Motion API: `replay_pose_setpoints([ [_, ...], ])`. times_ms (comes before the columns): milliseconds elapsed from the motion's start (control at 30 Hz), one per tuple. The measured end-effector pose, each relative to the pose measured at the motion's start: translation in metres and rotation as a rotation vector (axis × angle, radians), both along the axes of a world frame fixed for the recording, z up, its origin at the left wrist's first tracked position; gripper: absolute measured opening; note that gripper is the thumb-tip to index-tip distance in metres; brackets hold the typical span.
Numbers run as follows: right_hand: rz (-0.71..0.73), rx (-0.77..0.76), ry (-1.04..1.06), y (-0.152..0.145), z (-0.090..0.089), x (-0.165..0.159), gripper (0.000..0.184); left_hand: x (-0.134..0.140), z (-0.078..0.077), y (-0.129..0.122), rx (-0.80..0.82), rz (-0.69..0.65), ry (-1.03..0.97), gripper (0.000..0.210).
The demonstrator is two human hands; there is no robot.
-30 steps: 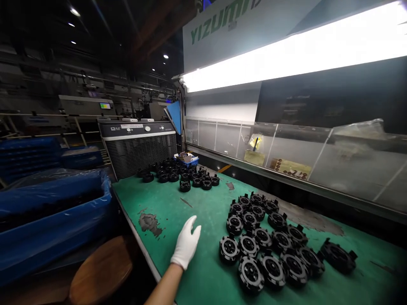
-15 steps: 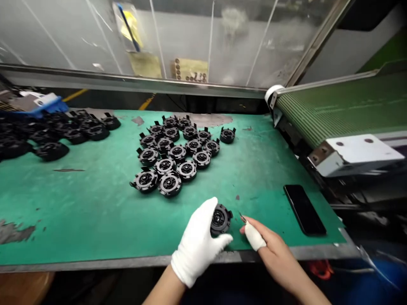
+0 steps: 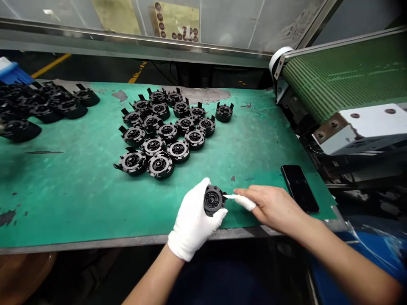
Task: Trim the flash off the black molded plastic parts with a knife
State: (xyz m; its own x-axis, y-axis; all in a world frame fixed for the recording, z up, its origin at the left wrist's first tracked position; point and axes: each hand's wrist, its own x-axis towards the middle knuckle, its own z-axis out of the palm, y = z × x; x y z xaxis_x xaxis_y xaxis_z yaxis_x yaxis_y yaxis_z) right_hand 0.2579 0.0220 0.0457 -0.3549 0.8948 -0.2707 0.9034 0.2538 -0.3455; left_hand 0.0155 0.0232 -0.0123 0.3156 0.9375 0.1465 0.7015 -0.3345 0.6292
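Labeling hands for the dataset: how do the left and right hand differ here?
The left hand wears a full white glove; the right hand is bare apart from a white wrap on one finger. The left hand's grip is closed round a black round plastic part; the right holds a small blade-like tool with its tip at that part's edge. Both hover over the near edge of the green table.

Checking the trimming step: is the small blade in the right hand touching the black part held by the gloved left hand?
Touching. The head view shows the blade tip meeting the rim of the black part, no gap visible.
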Motion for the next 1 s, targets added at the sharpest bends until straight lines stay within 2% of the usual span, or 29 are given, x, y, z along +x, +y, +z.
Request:
replay_pose_setpoints([
  [100,-0.155,0.057,-0.195,0.020,-0.005,0.019,0.049,0.000,0.004,-0.001,-0.001,0.007,-0.016,0.081],
  [167,-0.274,0.084,-0.264,0.029,-0.007,0.034,0.048,-0.006,0.012,0.003,-0.077,-0.038,-0.015,0.083],
  [233,-0.283,0.086,-0.227,0.031,-0.007,0.044,0.047,-0.019,0.024,0.010,-0.214,-0.178,0.006,0.087],
  [300,-0.228,0.066,-0.113,0.025,-0.008,0.046,0.045,-0.039,0.037,0.019,-0.313,-0.309,0.017,0.081],
  [333,-0.191,0.048,-0.044,0.020,-0.008,0.044,0.044,-0.048,0.042,0.024,-0.304,-0.292,-0.007,0.071],
  [433,-0.101,-0.009,0.117,0.005,-0.008,0.030,0.045,-0.069,0.050,0.031,-0.169,0.023,-0.188,0.046],
  [500,-0.054,-0.031,0.184,0.001,-0.007,0.018,0.045,-0.069,0.048,0.029,-0.155,0.163,-0.258,0.053],
  [600,0.019,-0.021,0.248,0.004,-0.003,-0.004,0.042,-0.053,0.035,0.019,-0.233,0.156,-0.213,0.092],
  [667,0.060,0.000,0.238,0.013,0.001,-0.017,0.042,-0.040,0.025,0.015,-0.238,0.162,-0.192,0.103],
  [800,0.117,0.009,0.127,0.033,0.006,-0.033,0.042,-0.028,0.011,0.013,-0.145,0.189,-0.154,0.088],
  [1000,0.165,0.024,-0.038,0.051,0.008,-0.041,0.043,-0.030,0.006,0.017,-0.014,0.150,-0.072,0.072],
])
